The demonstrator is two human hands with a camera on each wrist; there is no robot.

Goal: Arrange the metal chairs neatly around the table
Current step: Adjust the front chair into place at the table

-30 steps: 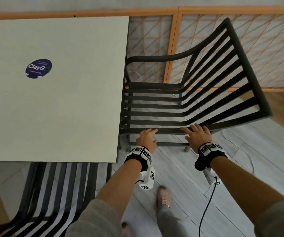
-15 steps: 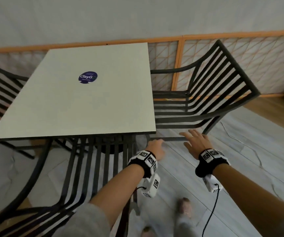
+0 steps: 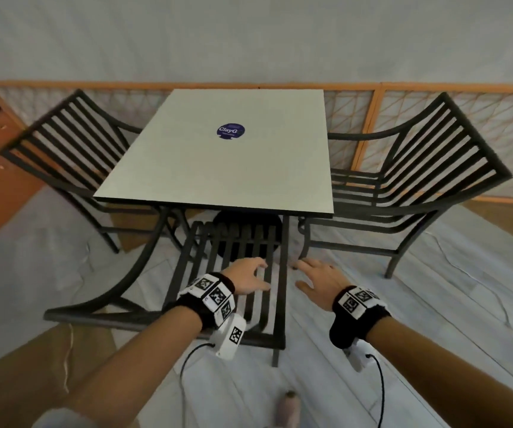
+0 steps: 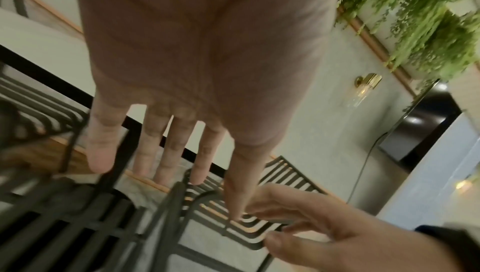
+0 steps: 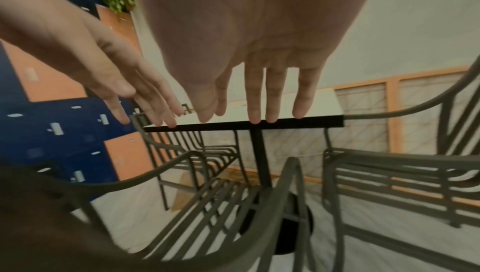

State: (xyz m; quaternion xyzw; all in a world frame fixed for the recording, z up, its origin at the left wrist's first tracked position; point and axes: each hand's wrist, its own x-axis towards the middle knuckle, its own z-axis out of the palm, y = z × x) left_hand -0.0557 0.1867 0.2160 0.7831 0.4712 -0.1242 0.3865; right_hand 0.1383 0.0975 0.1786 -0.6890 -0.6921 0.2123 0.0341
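Note:
A pale square table (image 3: 218,168) with a blue round sticker stands in the middle. Three dark slatted metal chairs surround it: one at the left (image 3: 63,143), one at the right (image 3: 434,168), and a near one (image 3: 281,304) with its seat under the front edge. My left hand (image 3: 249,274) hovers over the near chair's slats with straight fingers, holding nothing. My right hand (image 3: 317,279) hovers just right of that chair's side bar, also straight-fingered and holding nothing. The wrist views show the left hand's fingers (image 4: 168,153) and the right hand's fingers (image 5: 259,102) spread in the air.
An orange-framed lattice fence (image 3: 496,112) runs along the wall behind the table. The table's black round base (image 3: 246,223) sits under it. Thin cables lie on the grey plank floor (image 3: 434,304). My shoe (image 3: 289,409) is at the bottom. Blue and orange lockers (image 5: 52,132) stand to the left.
Both hands have left the right chair's armrest and moved left, over the near chair. The view has pulled back, so the whole table and all three chairs show.

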